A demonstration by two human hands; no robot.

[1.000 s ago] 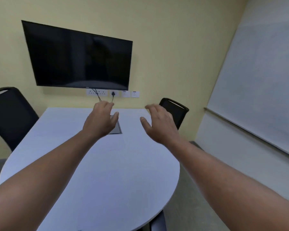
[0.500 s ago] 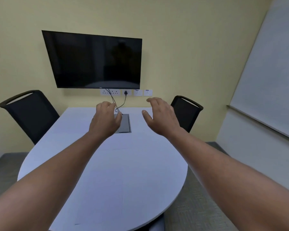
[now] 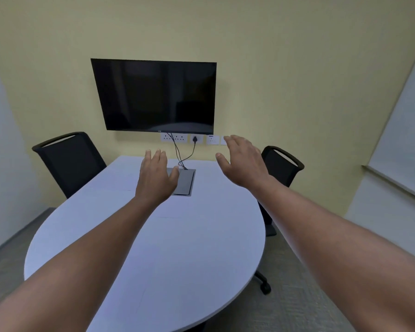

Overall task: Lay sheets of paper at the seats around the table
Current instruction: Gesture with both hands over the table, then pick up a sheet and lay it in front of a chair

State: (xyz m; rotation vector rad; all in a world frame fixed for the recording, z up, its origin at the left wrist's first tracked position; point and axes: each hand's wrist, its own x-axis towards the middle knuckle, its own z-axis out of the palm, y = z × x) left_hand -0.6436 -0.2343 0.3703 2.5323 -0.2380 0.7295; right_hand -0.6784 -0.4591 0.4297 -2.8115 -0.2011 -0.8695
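Note:
A white table point(image 3: 189, 248) with a rounded near end fills the middle of the view. Both my arms stretch out over it. My left hand point(image 3: 156, 180) hovers palm down with the fingers spread and nothing in it. To its right, my right hand point(image 3: 243, 161) is held a little higher, fingers apart, also holding nothing. Faint pale edges on the tabletop near the middle may be sheets of paper; I cannot tell for sure. A black chair point(image 3: 68, 161) stands at the table's far left, another black chair point(image 3: 282, 167) at the far right.
A grey cable hatch point(image 3: 185, 182) is set into the tabletop under my left hand, with black cables running up to wall sockets point(image 3: 189, 138). A dark screen point(image 3: 156, 97) hangs on the yellow wall. A whiteboard point(image 3: 403, 140) covers the right wall.
My view has swung left, so the screen and both chairs now sit nearer the centre. My left hand's fingers have opened out flat, and my right hand has risen and spread.

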